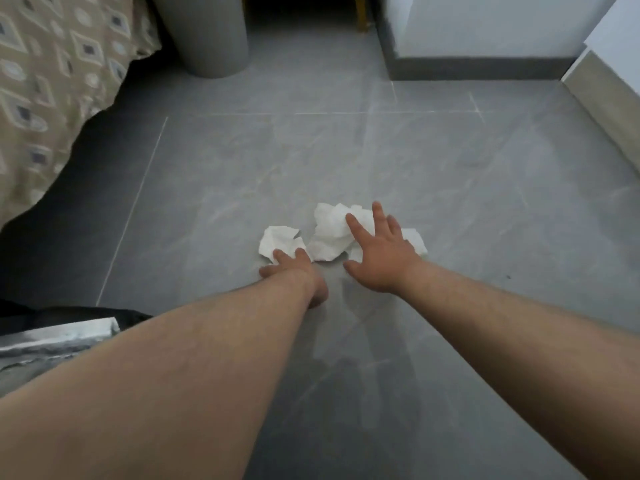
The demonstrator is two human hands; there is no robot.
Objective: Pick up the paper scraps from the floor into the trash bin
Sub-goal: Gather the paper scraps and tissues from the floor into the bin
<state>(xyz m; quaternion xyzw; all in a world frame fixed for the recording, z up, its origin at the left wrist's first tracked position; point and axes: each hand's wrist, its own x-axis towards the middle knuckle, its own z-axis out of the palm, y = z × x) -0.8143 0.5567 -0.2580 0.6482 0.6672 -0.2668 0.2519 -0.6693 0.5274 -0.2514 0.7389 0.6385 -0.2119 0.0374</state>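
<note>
Crumpled white paper scraps lie on the grey tiled floor. A small scrap (278, 244) sits at the left, a larger crumpled one (330, 233) in the middle, and part of a flat piece (415, 242) shows at the right. My left hand (294, 273) reaches down with its fingertips at the near edge of the small scrap, fingers apart. My right hand (377, 256) is spread open over the larger scrap, fingers resting on it, not closed. The grey round trash bin (207, 32) stands at the far left, its top out of view.
A bed with a patterned beige cover (52, 84) overhangs the floor at the left. A white wall with dark skirting (478, 67) is at the far right, and a pale panel (606, 95) runs along the right edge. A yellow chair leg (362, 12) shows at the back.
</note>
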